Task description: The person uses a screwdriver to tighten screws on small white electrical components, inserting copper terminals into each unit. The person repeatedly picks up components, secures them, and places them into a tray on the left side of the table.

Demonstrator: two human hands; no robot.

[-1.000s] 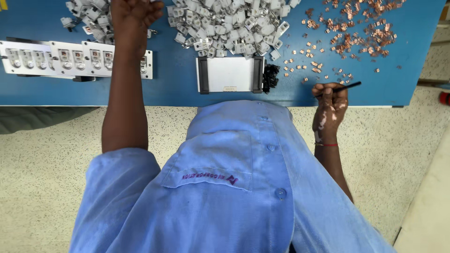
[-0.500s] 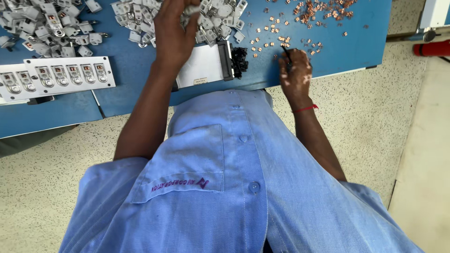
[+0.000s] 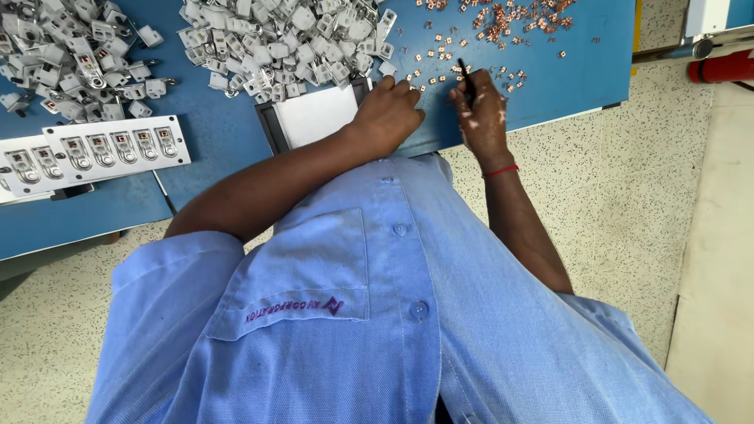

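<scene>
My left hand (image 3: 389,114) rests with curled fingers on the front edge of the blue table (image 3: 212,133), at the right corner of a black-framed white pad (image 3: 314,116). Whatever its fingers hold is hidden. My right hand (image 3: 481,118) lies just to its right, pinching thin black tweezers (image 3: 465,78) whose tip points into scattered small copper pieces (image 3: 503,20). A heap of white plastic parts with metal clips (image 3: 283,39) lies just behind the pad.
A second heap of white parts (image 3: 71,55) is at the far left. A white fixture strip holding several seated parts (image 3: 118,145) lies in front of it. A red cylinder (image 3: 722,67) lies on the speckled floor (image 3: 628,196) to the right.
My left hand has pulled back from the heap of white parts to the table edge beside my right hand. The view has swung left and tilted, and my right hand stays among the copper pieces.
</scene>
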